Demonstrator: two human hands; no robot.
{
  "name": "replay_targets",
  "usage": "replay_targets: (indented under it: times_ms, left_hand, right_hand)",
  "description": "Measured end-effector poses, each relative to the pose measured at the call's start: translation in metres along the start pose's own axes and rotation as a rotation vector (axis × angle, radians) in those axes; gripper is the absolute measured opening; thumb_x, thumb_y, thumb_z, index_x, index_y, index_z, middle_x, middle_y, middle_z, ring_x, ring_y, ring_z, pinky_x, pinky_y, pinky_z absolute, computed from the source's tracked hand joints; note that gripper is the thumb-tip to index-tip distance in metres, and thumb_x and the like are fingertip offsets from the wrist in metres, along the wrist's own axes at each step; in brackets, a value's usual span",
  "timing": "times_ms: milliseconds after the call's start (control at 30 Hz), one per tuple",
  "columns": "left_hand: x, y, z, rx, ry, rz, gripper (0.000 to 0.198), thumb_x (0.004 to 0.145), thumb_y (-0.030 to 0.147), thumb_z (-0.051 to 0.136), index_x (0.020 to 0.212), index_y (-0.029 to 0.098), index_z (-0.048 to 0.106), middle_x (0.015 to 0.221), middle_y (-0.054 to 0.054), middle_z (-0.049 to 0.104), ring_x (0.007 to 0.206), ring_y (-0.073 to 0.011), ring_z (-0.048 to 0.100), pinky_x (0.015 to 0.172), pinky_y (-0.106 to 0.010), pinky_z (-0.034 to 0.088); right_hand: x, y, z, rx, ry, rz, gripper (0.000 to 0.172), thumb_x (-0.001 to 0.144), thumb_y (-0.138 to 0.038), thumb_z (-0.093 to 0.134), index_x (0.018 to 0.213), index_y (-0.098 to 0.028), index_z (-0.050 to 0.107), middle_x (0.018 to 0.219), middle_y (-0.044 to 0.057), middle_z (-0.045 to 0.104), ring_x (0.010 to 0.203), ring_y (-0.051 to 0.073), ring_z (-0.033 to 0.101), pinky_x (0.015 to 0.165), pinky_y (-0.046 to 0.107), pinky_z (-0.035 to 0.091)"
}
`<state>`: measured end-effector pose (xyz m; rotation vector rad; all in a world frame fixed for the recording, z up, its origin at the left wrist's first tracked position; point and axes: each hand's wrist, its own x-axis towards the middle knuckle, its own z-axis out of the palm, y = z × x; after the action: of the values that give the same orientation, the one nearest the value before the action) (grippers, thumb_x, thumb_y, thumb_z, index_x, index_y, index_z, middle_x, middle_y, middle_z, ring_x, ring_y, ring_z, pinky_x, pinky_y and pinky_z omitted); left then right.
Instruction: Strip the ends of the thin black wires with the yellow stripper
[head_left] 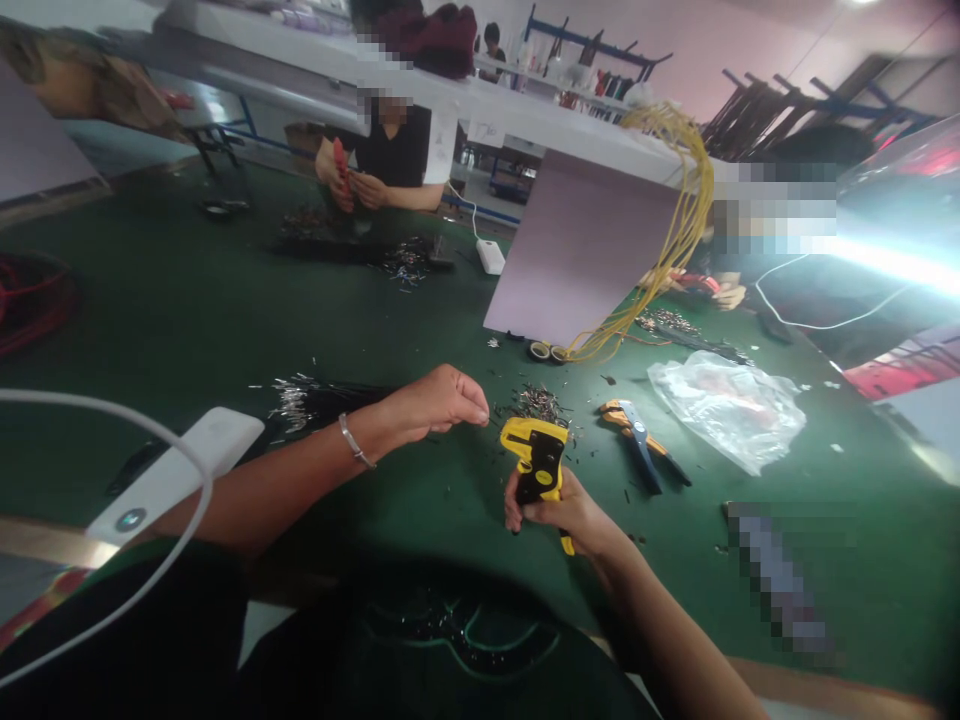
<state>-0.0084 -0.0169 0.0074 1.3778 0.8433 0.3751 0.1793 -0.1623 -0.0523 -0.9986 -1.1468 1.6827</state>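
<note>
My right hand [562, 505] is wrapped round the handles of a yellow and black wire stripper [536, 455], whose head points up and to the left. Just left of that head, my left hand [442, 400] is closed in a pinch; whatever is between the fingertips is too small to make out. Behind the stripper lies a scattered pile of short dark cuttings [541, 402]. A bundle of black wires [337, 402] with bare, shiny ends rests beyond my left forearm.
An orange and blue hand tool [641, 445] and a clear plastic bag [731, 410] lie to the right. Yellow wires [686, 220] hang over a divider panel [581, 240]. A white device [187, 470] with a cable sits at left. Co-workers' hands [367, 188] hold red tools across the table.
</note>
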Motion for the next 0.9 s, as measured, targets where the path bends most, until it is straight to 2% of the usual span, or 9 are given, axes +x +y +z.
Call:
replay_targets:
  times_ms: [300,700,800,900]
  left_hand:
    - [0.007,-0.009,-0.005,0.011,-0.059,-0.011,0.004,0.063,0.011,0.069,0.061,0.013,0.067,0.049,0.001,0.052,0.034,-0.002,0.025,0.037,-0.022,0.011]
    - [0.006,-0.003,-0.007,0.084,-0.059,0.028,0.004,0.064,0.017,0.07,0.062,0.013,0.069,0.045,0.003,0.044,0.036,-0.004,0.026,0.038,-0.023,0.011]
    - [0.008,-0.005,-0.011,0.16,-0.068,0.05,0.008,0.062,0.02,0.072,0.066,0.014,0.07,0.05,0.003,0.05,0.04,-0.0049,0.032,0.04,-0.022,0.017]
    - [0.011,-0.009,-0.015,0.242,-0.076,0.133,0.011,0.061,0.023,0.073,0.068,0.014,0.071,0.054,0.001,0.057,0.049,-0.0077,0.043,0.048,-0.021,0.03]
  right_hand:
    - [-0.001,0.012,-0.001,-0.041,0.118,0.031,0.028,0.07,-0.034,0.08,0.077,-0.015,0.061,0.055,0.0,0.063,0.049,0.014,0.058,0.054,0.029,0.048]
    - [0.001,0.014,0.004,-0.064,0.219,-0.026,0.029,0.071,-0.036,0.079,0.072,-0.016,0.058,0.051,-0.003,0.059,0.045,0.013,0.055,0.05,0.028,0.045]
    - [0.002,0.014,0.003,-0.076,0.232,-0.038,0.029,0.071,-0.036,0.078,0.069,-0.017,0.058,0.05,-0.003,0.058,0.046,0.013,0.054,0.05,0.028,0.045]
    - [0.003,0.014,0.002,-0.102,0.237,-0.042,0.029,0.072,-0.037,0.077,0.067,-0.017,0.057,0.05,-0.003,0.057,0.045,0.013,0.054,0.05,0.028,0.044]
